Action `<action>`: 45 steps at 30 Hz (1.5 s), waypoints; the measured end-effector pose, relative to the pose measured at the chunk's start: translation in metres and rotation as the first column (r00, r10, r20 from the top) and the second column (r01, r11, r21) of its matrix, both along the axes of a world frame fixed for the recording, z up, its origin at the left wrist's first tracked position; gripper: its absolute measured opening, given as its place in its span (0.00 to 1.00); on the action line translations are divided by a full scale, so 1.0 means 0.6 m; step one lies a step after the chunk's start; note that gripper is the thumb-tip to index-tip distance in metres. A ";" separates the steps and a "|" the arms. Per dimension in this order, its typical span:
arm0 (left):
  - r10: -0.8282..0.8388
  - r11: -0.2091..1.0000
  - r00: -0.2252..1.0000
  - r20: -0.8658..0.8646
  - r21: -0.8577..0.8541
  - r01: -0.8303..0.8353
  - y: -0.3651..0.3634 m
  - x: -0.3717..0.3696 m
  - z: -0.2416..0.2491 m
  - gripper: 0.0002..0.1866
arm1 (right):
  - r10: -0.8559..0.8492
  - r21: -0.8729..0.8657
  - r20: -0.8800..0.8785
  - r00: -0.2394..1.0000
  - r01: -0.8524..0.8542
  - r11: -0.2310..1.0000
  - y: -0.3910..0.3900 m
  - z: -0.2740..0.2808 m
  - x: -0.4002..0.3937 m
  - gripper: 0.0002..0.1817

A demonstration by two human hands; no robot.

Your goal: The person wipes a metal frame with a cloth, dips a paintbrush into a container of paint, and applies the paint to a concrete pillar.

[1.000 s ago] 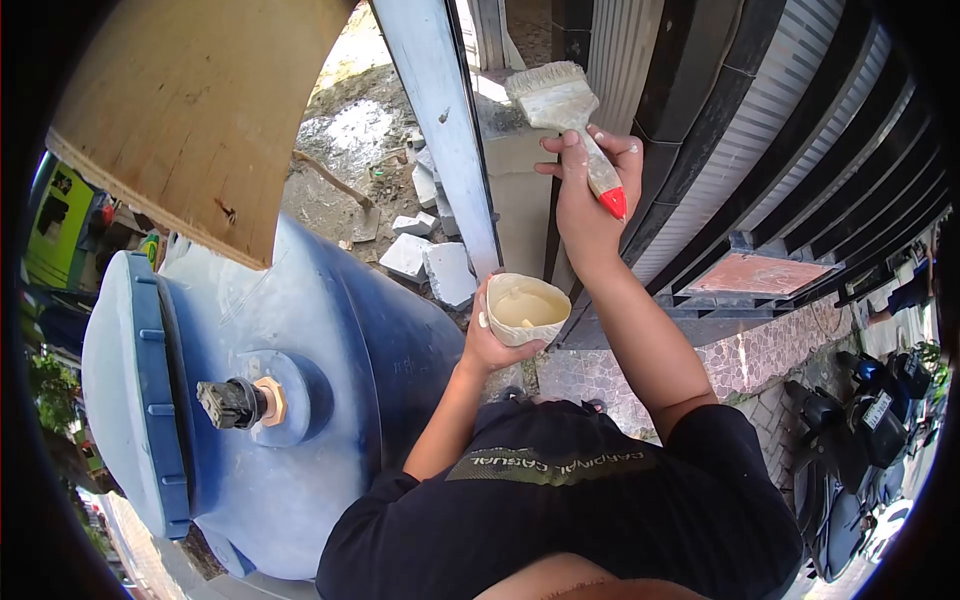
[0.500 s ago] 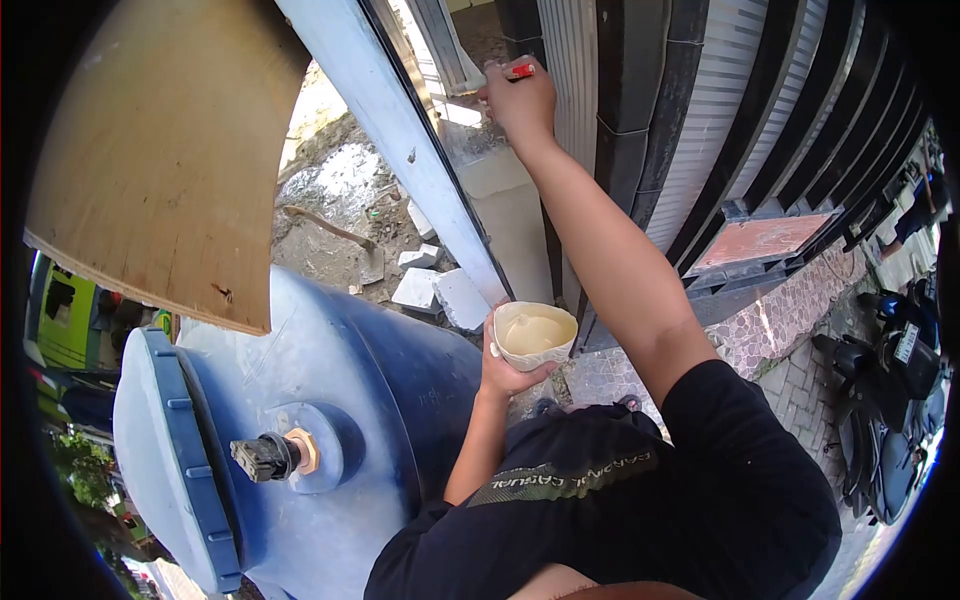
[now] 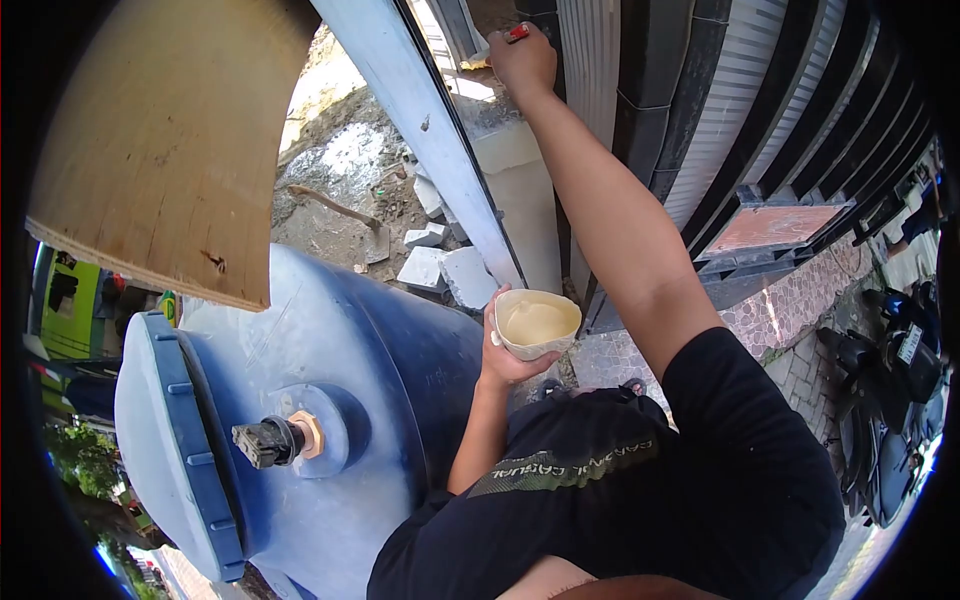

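My left hand (image 3: 508, 366) is closed around a pale cup (image 3: 538, 349) with a ragged rim, held in front of my body. Cream-coloured paint (image 3: 533, 323) lies inside it. My right arm reaches far up, where my right hand (image 3: 525, 66) grips a paintbrush (image 3: 517, 33) by its red handle. The brush's head is mostly hidden by my fingers. Close beside that hand is a grey post (image 3: 457, 30) at the opening, with a low light wall (image 3: 510, 150) below it.
A large blue water tank (image 3: 335, 510) stands at my left, below a wooden board (image 3: 160, 150). A whitish-blue beam (image 3: 405, 100) slants past broken blocks (image 3: 425, 268) and a hoe (image 3: 375, 240). Dark slatted fencing (image 3: 740, 90) and motorcycles (image 3: 885, 400) are on the right.
My right hand sits slightly higher in the view, still gripping the paintbrush. The cup stays in my left hand at nearly the same spot. The whole view has shifted a little.
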State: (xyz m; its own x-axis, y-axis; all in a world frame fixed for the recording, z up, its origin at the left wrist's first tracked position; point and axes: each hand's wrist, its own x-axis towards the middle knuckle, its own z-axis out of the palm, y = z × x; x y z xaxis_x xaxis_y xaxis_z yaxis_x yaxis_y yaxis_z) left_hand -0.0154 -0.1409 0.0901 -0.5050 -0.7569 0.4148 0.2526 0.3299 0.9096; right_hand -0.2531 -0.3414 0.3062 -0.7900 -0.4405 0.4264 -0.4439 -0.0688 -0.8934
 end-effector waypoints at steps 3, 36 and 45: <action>-0.019 0.999 1.000 0.011 -0.038 0.019 -0.001 0.002 -0.003 0.60 | 0.023 0.013 -0.021 0.999 -0.023 1.000 -0.010 -0.001 0.005 0.15; -0.034 0.998 0.992 0.124 -0.047 0.040 -0.008 0.003 -0.001 0.60 | 0.063 0.091 -0.173 0.983 -0.048 0.995 -0.010 0.034 -0.001 0.16; -0.066 0.998 0.996 0.051 0.016 0.066 -0.006 0.000 0.001 0.59 | 0.143 0.106 -0.275 0.951 -0.118 0.987 0.102 0.021 0.020 0.14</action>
